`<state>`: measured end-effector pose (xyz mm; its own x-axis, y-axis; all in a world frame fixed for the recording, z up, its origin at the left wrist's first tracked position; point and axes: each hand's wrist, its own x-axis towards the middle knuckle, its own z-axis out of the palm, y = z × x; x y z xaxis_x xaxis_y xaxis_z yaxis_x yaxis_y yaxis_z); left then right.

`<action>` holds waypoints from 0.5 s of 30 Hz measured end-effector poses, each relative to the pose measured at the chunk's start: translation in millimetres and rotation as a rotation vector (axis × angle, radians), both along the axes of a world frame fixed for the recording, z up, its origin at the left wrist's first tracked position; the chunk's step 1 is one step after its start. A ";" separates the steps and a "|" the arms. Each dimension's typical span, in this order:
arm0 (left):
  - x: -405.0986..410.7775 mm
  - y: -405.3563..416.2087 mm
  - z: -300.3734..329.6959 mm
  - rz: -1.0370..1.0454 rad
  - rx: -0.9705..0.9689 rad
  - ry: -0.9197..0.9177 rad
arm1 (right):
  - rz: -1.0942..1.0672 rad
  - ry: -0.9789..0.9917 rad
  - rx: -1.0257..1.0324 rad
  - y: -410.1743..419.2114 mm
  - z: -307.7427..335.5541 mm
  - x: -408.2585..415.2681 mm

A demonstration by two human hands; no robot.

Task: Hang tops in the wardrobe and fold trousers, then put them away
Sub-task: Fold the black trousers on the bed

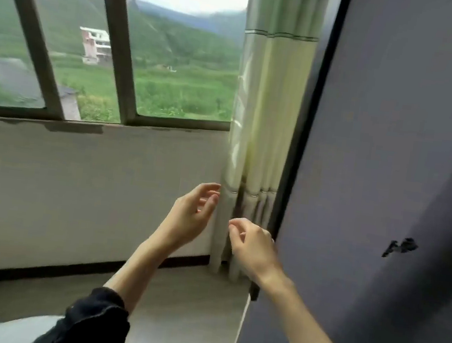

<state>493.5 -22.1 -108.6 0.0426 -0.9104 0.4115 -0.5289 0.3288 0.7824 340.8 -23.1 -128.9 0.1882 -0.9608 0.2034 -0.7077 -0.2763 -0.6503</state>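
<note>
Nearest me, a dark sleeve [95, 322] cuts off at the bottom edge. My left hand [190, 215] and right hand [252, 247] hang empty, fingers loosely curled, before the curtain [267, 119]. The grey wardrobe panel [389, 161] fills the right; I see no clothes. Beyond, the window [115, 46] blurs.
</note>
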 end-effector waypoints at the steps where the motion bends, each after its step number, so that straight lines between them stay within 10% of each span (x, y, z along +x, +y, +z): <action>1: 19.9 -1.2 -5.7 0.052 0.015 0.020 | 0.054 0.018 0.040 -3.3 -3.2 17.7; 15: 317.4 -59.8 -88.1 0.793 0.152 0.352 | 0.770 0.320 0.092 -183.0 -48.5 339.0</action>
